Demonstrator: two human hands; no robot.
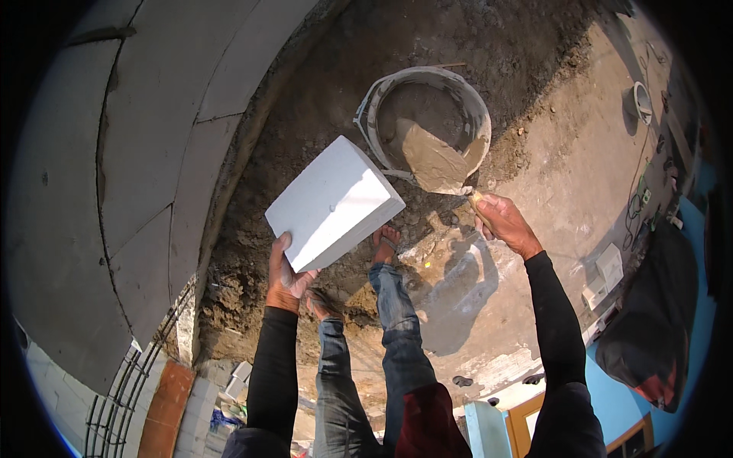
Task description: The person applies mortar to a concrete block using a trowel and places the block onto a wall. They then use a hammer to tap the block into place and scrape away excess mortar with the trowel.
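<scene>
My left hand [290, 271] grips a white rectangular block [332, 198] by its lower end, with sunlight across part of its top. My right hand [496, 217] holds the wooden handle of a trowel [435, 160], whose broad blade is loaded with grey-brown mortar and lies over the mouth of a pale bucket [481, 122]. The bucket holds more mortar and has streaked walls and a handle hanging at its side. The block is just left of the bucket.
A grey block wall [137, 153] curves along the left, with rebar [122, 404] below it. Dug soil [290, 137] meets concrete ground. A small bucket [641, 103], pale blocks [608, 267], cables and a dark covered object [649, 320] are at right. My bare feet stand below the block.
</scene>
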